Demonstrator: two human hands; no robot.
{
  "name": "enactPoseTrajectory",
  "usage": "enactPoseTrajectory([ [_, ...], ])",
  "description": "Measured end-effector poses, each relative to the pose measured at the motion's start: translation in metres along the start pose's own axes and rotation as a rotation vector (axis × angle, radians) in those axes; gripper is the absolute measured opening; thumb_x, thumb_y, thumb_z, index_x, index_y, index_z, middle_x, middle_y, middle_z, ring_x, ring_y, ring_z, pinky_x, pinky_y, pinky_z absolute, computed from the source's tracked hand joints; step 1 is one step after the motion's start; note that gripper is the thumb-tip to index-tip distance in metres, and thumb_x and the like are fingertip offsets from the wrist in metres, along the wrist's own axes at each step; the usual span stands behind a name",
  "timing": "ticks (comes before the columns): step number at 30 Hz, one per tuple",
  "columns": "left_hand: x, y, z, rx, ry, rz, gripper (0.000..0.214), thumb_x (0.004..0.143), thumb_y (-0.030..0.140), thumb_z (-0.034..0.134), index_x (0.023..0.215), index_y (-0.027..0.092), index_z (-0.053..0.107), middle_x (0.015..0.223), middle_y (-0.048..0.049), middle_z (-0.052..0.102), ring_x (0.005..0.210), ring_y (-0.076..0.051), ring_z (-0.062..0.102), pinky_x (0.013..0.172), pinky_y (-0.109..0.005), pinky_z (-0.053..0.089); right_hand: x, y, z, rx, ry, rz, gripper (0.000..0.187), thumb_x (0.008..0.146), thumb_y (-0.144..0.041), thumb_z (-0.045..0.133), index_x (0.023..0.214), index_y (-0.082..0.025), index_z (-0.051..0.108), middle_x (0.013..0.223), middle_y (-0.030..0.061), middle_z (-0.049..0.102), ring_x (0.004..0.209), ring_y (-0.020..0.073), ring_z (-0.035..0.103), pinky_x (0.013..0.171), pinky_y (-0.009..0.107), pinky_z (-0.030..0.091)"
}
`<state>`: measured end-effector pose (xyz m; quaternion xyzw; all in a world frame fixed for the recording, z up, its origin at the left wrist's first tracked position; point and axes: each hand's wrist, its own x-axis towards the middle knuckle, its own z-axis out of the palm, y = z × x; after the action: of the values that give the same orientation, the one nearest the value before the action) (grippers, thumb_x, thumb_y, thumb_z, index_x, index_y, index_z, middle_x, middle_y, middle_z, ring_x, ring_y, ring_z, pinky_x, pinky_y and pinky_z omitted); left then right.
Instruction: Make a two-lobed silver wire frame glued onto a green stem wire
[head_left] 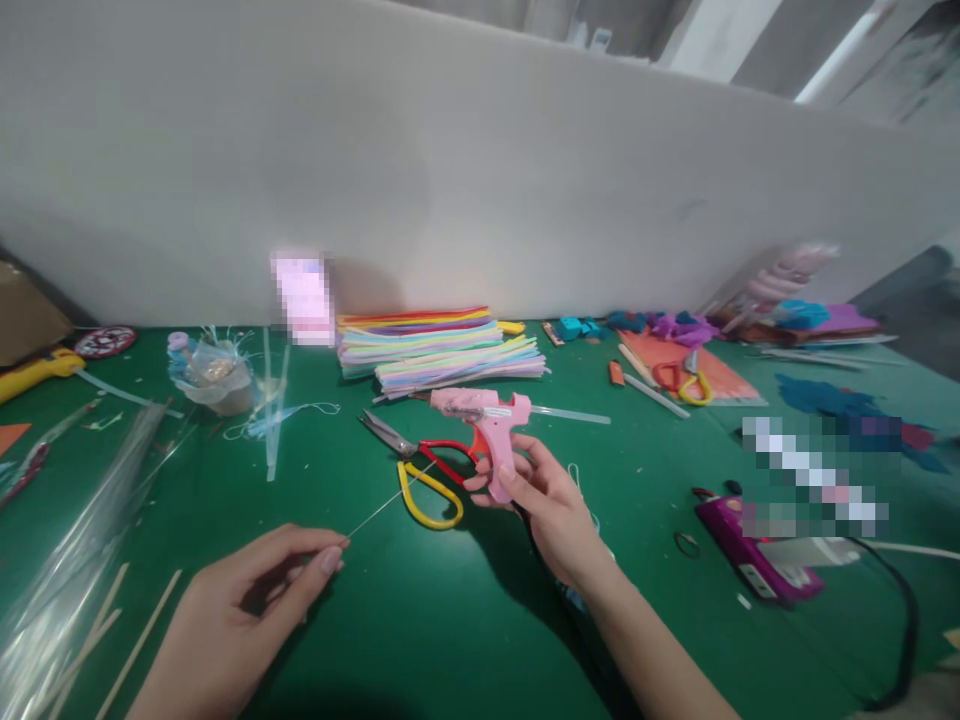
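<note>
My right hand (544, 505) grips the handle of a pink hot glue gun (487, 425), nozzle pointing left, a clear glue stick (570, 414) poking out of its back. My left hand (247, 600) pinches one end of a thin wire (386, 508) that slants up toward the gun's nozzle. Scissors with one red and one yellow handle (424, 470) lie on the green table (420, 620) just under the wire and gun.
A stack of pastel foam strips (439, 352) lies behind the gun. At left are clear plastic sleeves (75, 540), wooden sticks (127, 640) and a clear wrapped bundle (214, 375). At right lie second scissors (686, 383) on orange sheets, a purple device (757, 560) with black cord, and coloured felt scraps.
</note>
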<state>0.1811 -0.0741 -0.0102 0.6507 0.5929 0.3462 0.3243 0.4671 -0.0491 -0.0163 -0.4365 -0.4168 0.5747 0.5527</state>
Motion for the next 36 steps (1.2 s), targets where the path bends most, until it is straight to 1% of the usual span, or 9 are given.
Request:
enactPoseTrajectory([
  [8, -0.004, 0.016, -0.005, 0.049, -0.008, 0.052, 0.026, 0.079, 0.052, 0.069, 0.081, 0.028, 0.076, 0.084, 0.0007, 0.076, 0.074, -0.016, 0.071, 0.058, -0.015, 0.053, -0.024, -0.008, 0.014, -0.15, -0.052, -0.303, 0.016, 0.1, -0.035, 0.05, 0.112, -0.026, 0.044, 0.091, 0.0012, 0.065, 0.083, 0.0164, 0.068, 0.08, 0.036, 0.056],
  [11, -0.004, 0.016, -0.007, 0.055, -0.025, 0.067, 0.025, 0.08, 0.051, 0.068, 0.082, 0.028, 0.076, 0.084, 0.0004, 0.076, 0.076, -0.016, 0.071, 0.058, -0.015, 0.054, -0.028, -0.009, 0.015, -0.201, -0.064, -0.334, 0.013, 0.101, -0.035, 0.046, 0.111, -0.026, 0.045, 0.092, 0.0022, 0.066, 0.081, 0.0158, 0.066, 0.073, 0.032, 0.054],
  [16, -0.002, 0.011, -0.008, 0.054, -0.04, 0.052, 0.026, 0.08, 0.051, 0.069, 0.085, 0.026, 0.076, 0.084, -0.0001, 0.076, 0.073, -0.015, 0.071, 0.06, -0.016, 0.054, -0.014, -0.004, 0.008, -0.622, 0.269, -0.285, 0.043, 0.089, -0.051, 0.059, 0.12, -0.024, 0.047, 0.089, 0.0025, 0.067, 0.062, 0.0147, 0.06, 0.055, 0.028, 0.051],
  [19, -0.002, 0.007, -0.005, 0.081, -0.032, 0.065, 0.027, 0.082, 0.051, 0.067, 0.087, 0.026, 0.076, 0.083, 0.0, 0.075, 0.071, -0.015, 0.069, 0.056, -0.016, 0.052, 0.007, -0.002, -0.009, -0.817, 0.388, -0.212, 0.041, 0.089, -0.049, 0.059, 0.118, -0.02, 0.054, 0.086, 0.0037, 0.069, 0.055, 0.0152, 0.059, 0.052, 0.029, 0.049],
  [23, -0.003, 0.001, -0.003, 0.095, -0.052, 0.084, 0.027, 0.085, 0.051, 0.063, 0.088, 0.027, 0.075, 0.08, 0.0011, 0.073, 0.067, -0.013, 0.066, 0.055, -0.017, 0.049, 0.035, 0.005, -0.041, -1.05, 0.438, -0.185, 0.026, 0.092, -0.037, 0.057, 0.103, -0.015, 0.065, 0.088, 0.0091, 0.07, 0.079, 0.0234, 0.066, 0.073, 0.038, 0.053],
  [27, -0.006, 0.003, -0.004, 0.111, -0.068, 0.091, 0.025, 0.087, 0.049, 0.062, 0.09, 0.027, 0.075, 0.08, 0.0013, 0.073, 0.068, -0.013, 0.067, 0.056, -0.017, 0.049, 0.049, 0.018, -0.06, -1.22, 0.452, -0.193, 0.029, 0.094, -0.034, 0.061, 0.114, -0.013, 0.063, 0.116, 0.0123, 0.065, 0.104, 0.0264, 0.063, 0.09, 0.049, 0.053],
  [31, -0.008, 0.014, -0.006, 0.151, -0.06, 0.203, 0.021, 0.089, 0.042, 0.061, 0.087, 0.026, 0.074, 0.078, 0.0016, 0.073, 0.065, -0.012, 0.068, 0.053, -0.015, 0.05, 0.03, 0.007, -0.04, -1.257, 0.47, -0.318, 0.036, 0.091, -0.031, 0.058, 0.114, -0.004, 0.065, 0.112, 0.0269, 0.063, 0.113, 0.0434, 0.054, 0.09, 0.069, 0.042],
  [34, -0.008, 0.022, -0.011, 0.191, 0.009, 0.378, 0.012, 0.089, 0.033, 0.063, 0.088, 0.026, 0.072, 0.073, 0.0035, 0.073, 0.059, -0.009, 0.067, 0.05, -0.014, 0.05, -0.006, -0.021, -0.003, -1.175, 0.376, -0.563, 0.035, 0.095, -0.031, 0.051, 0.128, -0.022, 0.058, 0.124, 0.013, 0.063, 0.12, 0.0308, 0.053, 0.099, 0.055, 0.044],
  [36, -0.007, 0.024, -0.015, 0.222, 0.051, 0.53, 0.007, 0.087, 0.027, 0.065, 0.092, 0.027, 0.071, 0.076, 0.0047, 0.074, 0.058, -0.009, 0.068, 0.053, -0.013, 0.052, -0.03, -0.038, 0.022, -0.894, 0.123, -0.916, 0.035, 0.09, -0.015, 0.057, 0.123, -0.021, 0.061, 0.108, 0.0089, 0.069, 0.107, 0.0255, 0.06, 0.092, 0.047, 0.05],
])
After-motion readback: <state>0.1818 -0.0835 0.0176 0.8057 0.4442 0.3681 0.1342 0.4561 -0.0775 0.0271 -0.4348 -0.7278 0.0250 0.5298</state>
